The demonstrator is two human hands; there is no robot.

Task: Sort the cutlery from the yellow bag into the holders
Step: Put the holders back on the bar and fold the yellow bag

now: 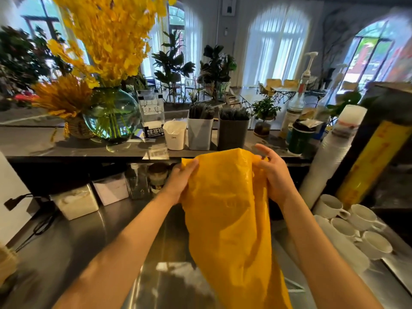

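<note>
Both hands held the yellow bag (227, 208) up over the steel counter (89, 241): left hand (181, 181) pinched its top-left edge, right hand (273, 172) gripped the top-right corner, some fingers loose. Three holders (199, 132) stood on the shelf (66, 146) behind, two packed with dark cutlery (201, 111).

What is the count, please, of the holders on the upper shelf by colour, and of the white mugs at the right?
White holders: 2
Dark grey holder: 1
White mugs: 4
Total: 7
</note>
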